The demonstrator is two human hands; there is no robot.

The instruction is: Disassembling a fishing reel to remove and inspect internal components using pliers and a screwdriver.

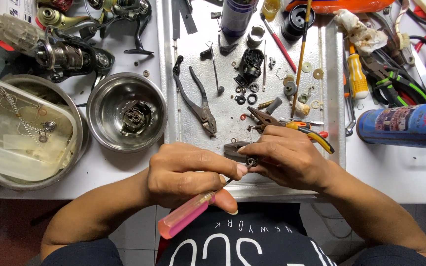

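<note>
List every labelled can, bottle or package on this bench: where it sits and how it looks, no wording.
Spray can: right of the metal tray, lying on its side; blue cylinder with a picture label.
Dark can: top centre of the tray, upright; dark purple-blue cylinder.
White box: top left corner, mostly cut off; white with dark print.
No screens or signs in view.

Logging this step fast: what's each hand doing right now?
Left hand: closed around a pink-handled screwdriver, tip toward the part.
Right hand: fingers pinching a small dark metal part over the metal tray.
</note>
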